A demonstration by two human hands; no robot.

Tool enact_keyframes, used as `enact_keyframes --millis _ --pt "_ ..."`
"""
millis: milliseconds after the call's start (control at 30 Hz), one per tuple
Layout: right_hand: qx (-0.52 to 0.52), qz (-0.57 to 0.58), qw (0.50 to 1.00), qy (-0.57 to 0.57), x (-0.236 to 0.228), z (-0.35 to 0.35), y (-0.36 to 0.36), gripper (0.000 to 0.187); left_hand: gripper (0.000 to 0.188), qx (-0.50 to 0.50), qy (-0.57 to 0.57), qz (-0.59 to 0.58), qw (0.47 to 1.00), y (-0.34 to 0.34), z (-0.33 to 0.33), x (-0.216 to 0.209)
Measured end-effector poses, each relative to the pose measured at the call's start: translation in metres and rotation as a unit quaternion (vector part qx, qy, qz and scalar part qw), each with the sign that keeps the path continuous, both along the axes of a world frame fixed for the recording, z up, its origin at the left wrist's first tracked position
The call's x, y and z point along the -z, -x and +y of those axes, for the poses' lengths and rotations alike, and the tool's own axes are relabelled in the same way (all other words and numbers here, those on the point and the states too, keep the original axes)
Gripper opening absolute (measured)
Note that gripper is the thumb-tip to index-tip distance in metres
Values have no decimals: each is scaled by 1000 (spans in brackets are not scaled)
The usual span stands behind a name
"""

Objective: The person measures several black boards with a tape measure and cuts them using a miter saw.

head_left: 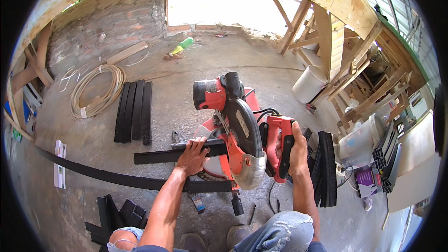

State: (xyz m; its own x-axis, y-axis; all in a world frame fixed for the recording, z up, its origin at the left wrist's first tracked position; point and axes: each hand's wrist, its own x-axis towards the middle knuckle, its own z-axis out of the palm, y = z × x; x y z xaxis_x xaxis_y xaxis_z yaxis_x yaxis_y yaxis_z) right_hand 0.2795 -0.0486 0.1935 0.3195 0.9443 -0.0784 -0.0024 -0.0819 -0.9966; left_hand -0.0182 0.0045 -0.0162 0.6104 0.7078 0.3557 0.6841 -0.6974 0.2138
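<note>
A red and black miter saw (pixel 241 128) stands on the concrete floor in front of me. My right hand (pixel 297 151) is wrapped round its red and black handle (pixel 283 149), on the right of the blade guard. Left of the guard, my left hand (pixel 192 157) has its fingers closed over a short black profile (pixel 154 157), pressing it by the saw's metal fence. One end of this piece reaches toward the guard, which hides the blade's cutting edge. Nearer me, a long black profile (pixel 112 174) runs from the far left to the saw base.
Several black pieces (pixel 134 112) lie at the left beside coiled hose (pixel 98 91). Short black offcuts (pixel 116 217) are by my left knee. More black profiles (pixel 326 168) lie right of the saw. A white level (pixel 59 164), a green bottle (pixel 182 46) and buckets (pixel 310 84) stand or lie around.
</note>
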Motion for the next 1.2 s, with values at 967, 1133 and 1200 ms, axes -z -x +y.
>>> enact_keyframes --millis 967,1133,1200 --pt "-13 -12 1000 -11 4 -7 -2 69 39 -18 -16 22 999 -4 1 -1" --pt "-12 -8 1000 -4 6 -6 0 70 40 -18 -25 33 999 1 0 -1" --pt "-12 -6 1000 -2 6 -6 0 70 38 -15 -25 23 999 -1 1 -1"
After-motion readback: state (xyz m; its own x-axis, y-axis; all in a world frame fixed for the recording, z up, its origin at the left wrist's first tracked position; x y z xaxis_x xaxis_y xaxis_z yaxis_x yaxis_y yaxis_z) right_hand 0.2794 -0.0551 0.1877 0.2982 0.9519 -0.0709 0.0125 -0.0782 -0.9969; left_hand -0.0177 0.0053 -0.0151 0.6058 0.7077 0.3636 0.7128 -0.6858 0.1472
